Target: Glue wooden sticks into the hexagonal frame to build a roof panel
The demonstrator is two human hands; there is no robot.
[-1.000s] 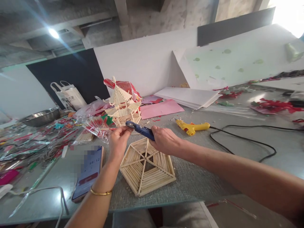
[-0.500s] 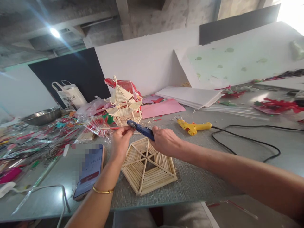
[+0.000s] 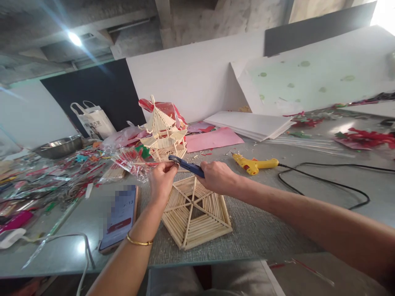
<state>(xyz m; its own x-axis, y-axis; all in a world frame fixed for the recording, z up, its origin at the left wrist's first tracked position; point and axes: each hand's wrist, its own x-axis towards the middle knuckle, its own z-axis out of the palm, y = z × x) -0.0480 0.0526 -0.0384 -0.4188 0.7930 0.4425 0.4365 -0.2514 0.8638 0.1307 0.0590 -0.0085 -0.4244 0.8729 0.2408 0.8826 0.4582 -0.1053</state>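
My right hand [image 3: 219,176] is closed around the handles of a blue-handled cutter [image 3: 191,167], whose metal head points left. At that head, the fingertips of my left hand [image 3: 163,177] are pinched together; whatever they hold is too small to make out. Below both hands, a hexagonal panel of thin wooden sticks [image 3: 203,228] lies flat, with spokes crossing a hole in its middle. Just behind the cutter stands a small pavilion model [image 3: 160,142] built of similar sticks, with a pointed roof.
Right of my hands lies a yellow glue gun [image 3: 256,164] with a black cord [image 3: 321,164]. A phone [image 3: 119,224] rests left of the panel. Plastic-wrapped sticks and scraps clutter the left side, near a metal bowl [image 3: 58,147]. White boards [image 3: 249,123] and pink paper [image 3: 212,139] lie behind.
The view has shifted slightly, so everything sits a little further right. Both hands keep the same hold, with the cutter's head still at the left fingertips.
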